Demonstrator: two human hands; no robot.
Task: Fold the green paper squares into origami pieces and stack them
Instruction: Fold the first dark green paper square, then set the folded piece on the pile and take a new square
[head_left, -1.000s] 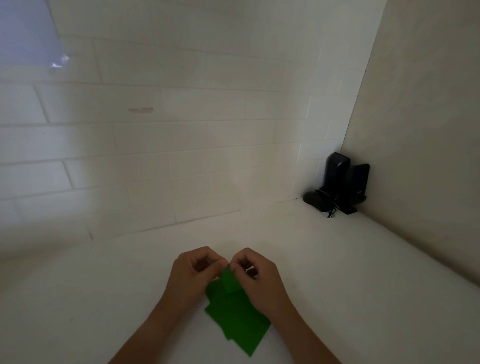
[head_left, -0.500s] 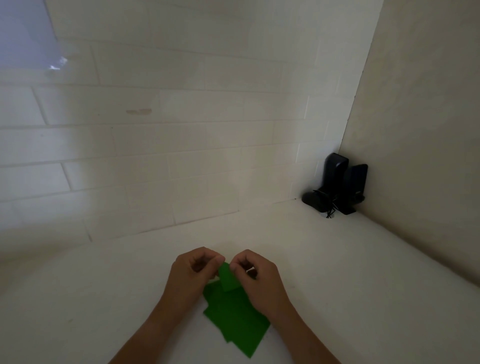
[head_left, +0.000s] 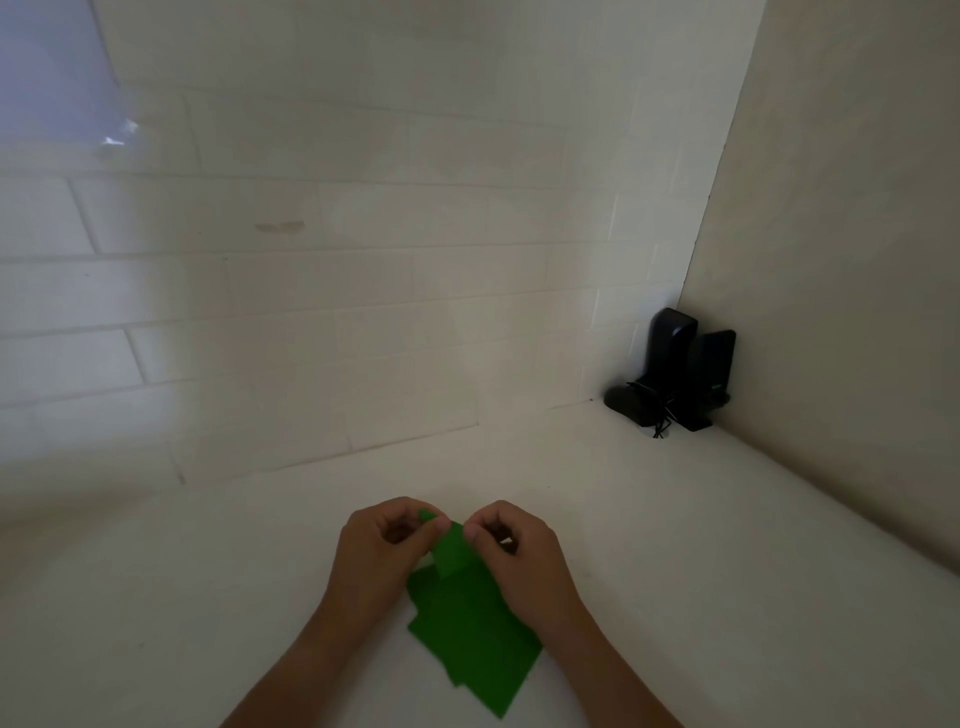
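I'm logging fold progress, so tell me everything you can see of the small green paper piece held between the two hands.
The small green paper piece is plain matte green paper, narrower than the flat sheets below it, so seemingly already folded. It is lifted and tilted above the loose pile of green paper squares on the white table. The left hand pinches its upper left corner and the right hand pinches its right edge, fingers curled. Its exact creases cannot be made out.

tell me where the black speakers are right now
In the head view the black speakers stand at the far right, in the corner where the tiled wall meets the side wall, well beyond the hands and green paper.
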